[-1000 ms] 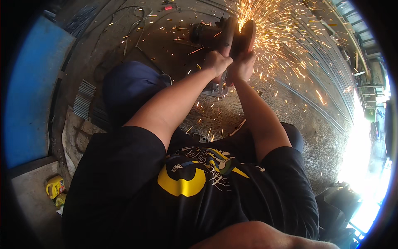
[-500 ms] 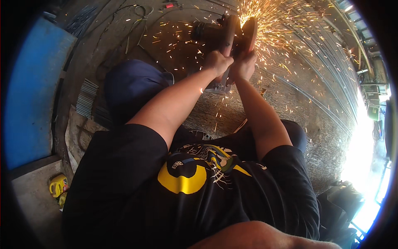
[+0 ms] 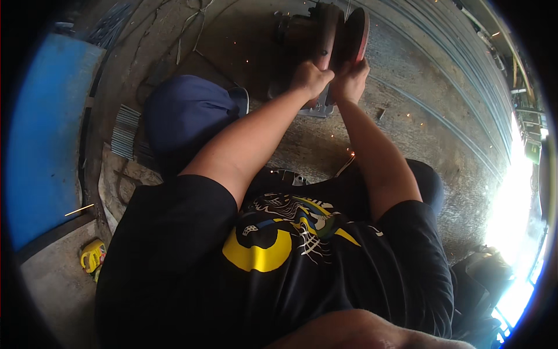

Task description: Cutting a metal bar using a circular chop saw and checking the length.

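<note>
A cut-off saw [image 3: 326, 43] stands on the ground at the top of the head view, with a dark motor on its left and a round red-edged disc [image 3: 360, 41] on its right. My left hand [image 3: 313, 80] is closed round the lower end of the saw's reddish bar. Close beside it, my right hand [image 3: 350, 82] has its fingers curled just below the disc; what they hold is hidden. Below both hands, part of the saw's metal base [image 3: 317, 110] shows. A few faint sparks are scattered around.
Long thin metal rods [image 3: 442, 119] lie on the ground at the right. Short rods [image 3: 124, 131] are bundled by my left knee [image 3: 183, 119]. A blue panel [image 3: 49, 136] and a yellow container [image 3: 92, 256] are at the left. Cables [image 3: 192, 29] trail at upper left.
The dense spray of bright sparks beside the disc has died down to a few specks. The saw and both hands sit slightly higher and further right in the view.
</note>
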`<state>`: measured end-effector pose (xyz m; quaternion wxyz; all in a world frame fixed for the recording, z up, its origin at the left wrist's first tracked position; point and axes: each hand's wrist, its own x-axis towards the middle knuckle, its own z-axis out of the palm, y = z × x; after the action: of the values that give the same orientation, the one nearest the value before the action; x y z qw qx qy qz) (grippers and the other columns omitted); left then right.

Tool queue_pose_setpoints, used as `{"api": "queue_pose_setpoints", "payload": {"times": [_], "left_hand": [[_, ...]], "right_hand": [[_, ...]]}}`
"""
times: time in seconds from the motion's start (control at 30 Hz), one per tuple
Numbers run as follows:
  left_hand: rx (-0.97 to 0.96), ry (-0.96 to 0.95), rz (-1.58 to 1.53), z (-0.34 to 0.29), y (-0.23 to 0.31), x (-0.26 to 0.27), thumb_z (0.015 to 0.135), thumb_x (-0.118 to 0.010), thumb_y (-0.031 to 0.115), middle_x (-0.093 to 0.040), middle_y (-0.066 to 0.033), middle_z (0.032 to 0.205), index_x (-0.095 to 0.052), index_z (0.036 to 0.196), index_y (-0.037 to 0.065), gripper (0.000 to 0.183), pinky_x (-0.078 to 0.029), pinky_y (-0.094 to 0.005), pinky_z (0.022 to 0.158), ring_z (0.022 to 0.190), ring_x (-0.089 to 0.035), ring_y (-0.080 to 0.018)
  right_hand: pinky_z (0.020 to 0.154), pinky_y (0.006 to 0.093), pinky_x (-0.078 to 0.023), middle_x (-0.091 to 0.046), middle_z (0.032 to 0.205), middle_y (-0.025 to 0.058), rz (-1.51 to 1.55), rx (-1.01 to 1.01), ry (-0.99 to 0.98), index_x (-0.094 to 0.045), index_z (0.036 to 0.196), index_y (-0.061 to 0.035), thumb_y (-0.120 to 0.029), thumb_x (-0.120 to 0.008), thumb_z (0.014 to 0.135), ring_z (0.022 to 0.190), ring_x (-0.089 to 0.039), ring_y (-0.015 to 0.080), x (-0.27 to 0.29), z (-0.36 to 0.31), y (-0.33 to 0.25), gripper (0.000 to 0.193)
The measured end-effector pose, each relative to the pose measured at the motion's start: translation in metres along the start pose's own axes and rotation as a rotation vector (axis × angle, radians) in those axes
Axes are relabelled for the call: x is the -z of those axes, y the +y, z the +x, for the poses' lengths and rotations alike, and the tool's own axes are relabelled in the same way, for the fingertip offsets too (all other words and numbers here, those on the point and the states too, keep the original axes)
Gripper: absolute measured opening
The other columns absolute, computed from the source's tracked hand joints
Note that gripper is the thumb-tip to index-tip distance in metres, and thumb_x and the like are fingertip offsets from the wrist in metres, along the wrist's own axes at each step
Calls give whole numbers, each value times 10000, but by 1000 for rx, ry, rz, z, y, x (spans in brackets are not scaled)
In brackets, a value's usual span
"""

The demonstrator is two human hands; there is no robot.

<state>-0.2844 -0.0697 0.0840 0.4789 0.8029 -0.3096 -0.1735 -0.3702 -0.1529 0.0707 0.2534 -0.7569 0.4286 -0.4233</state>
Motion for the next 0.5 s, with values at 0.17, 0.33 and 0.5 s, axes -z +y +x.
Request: {"api": "queue_pose_setpoints", "payload": {"times": [0.17, 0.33, 0.5], "left_hand": [[131, -174, 106, 13, 31, 12, 632, -695, 406, -659, -207, 672, -651, 679, -30, 440, -510, -400, 644, 699, -685, -287], [169, -245, 96, 41, 92, 31, 701, -634, 369, -649, -190, 875, -665, 875, -13, 421, -494, -375, 704, 821, -641, -295], [146, -238, -140, 88, 144, 38, 698, -600, 287, -631, -202, 877, -631, 906, -22, 373, -495, -394, 692, 781, -618, -312]], "right_hand": [[749, 445, -509, -563, 1058, 234, -43, 100, 114, -426, 1258, 26, -261, -514, 924, 927, -610, 381, 5, 16, -3, 449], [789, 470, -475, -581, 1080, 243, -39, -22, 75, -503, 1163, -25, -281, -496, 910, 963, -581, 414, 21, 59, -42, 360], [819, 498, -472, -577, 1088, 280, -93, -57, -38, -485, 1157, -15, -287, -444, 934, 1002, -566, 441, 33, 130, -64, 354]]}}
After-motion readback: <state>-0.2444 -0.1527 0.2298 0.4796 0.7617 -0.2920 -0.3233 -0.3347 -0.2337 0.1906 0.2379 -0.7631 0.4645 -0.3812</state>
